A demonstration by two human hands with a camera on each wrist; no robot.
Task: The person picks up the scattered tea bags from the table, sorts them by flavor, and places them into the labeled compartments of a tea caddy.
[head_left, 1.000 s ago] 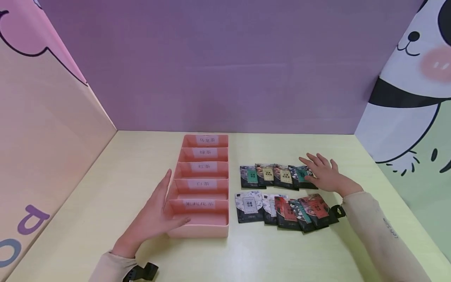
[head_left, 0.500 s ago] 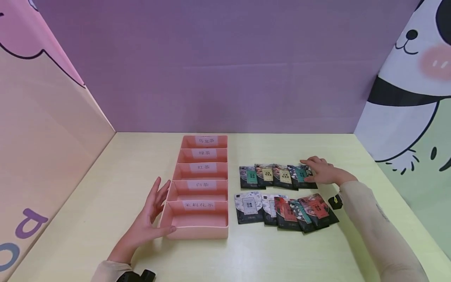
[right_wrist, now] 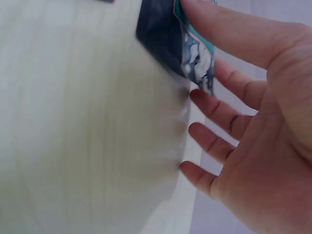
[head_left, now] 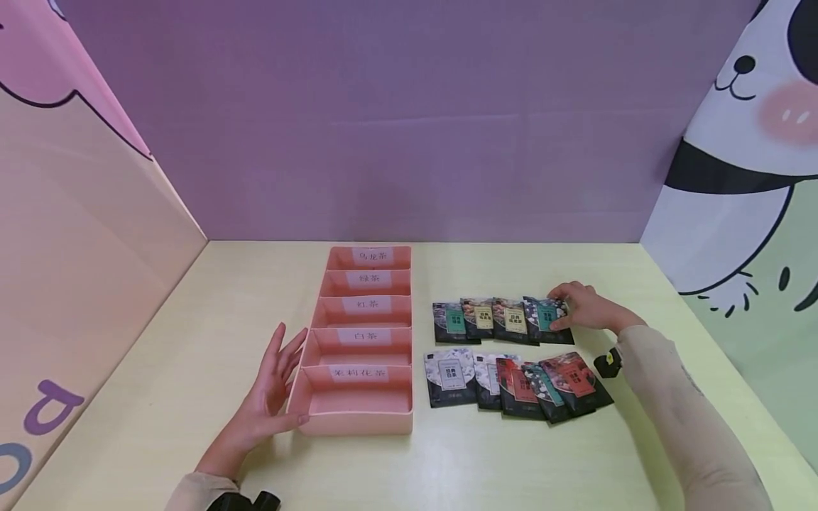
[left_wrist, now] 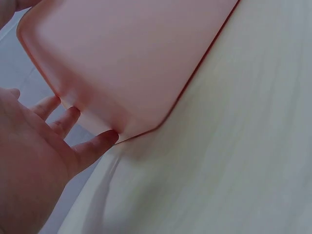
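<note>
My right hand (head_left: 591, 310) pinches the right edge of a dark tea sachet (head_left: 540, 319) with a teal label, at the right end of the back row. In the right wrist view the thumb lies on the sachet's printed face (right_wrist: 197, 61), the index finger partly hidden behind it; the other fingers spread near the tabletop. My left hand (head_left: 258, 404), fingers loosely extended, is at the near left corner of a long pink divided box (head_left: 358, 424). In the left wrist view, fingertips (left_wrist: 109, 136) touch the box's wall. Its compartments bear white labels with Chinese writing.
Left of the held sachet lie two cream-labelled sachets (head_left: 513, 323) and a teal-labelled one (head_left: 456, 325). A front row has white-labelled sachets (head_left: 451, 380), red-labelled ones (head_left: 575, 380) and a teal one (head_left: 543, 387), partly overlapping. A purple wall (head_left: 422, 142) closes off the table's back.
My right hand has lowered onto the back row's rightmost sachet, drawn its fingers in and pinched it; that sachet has shifted slightly. My left hand has slid back slightly along the box's corner.
</note>
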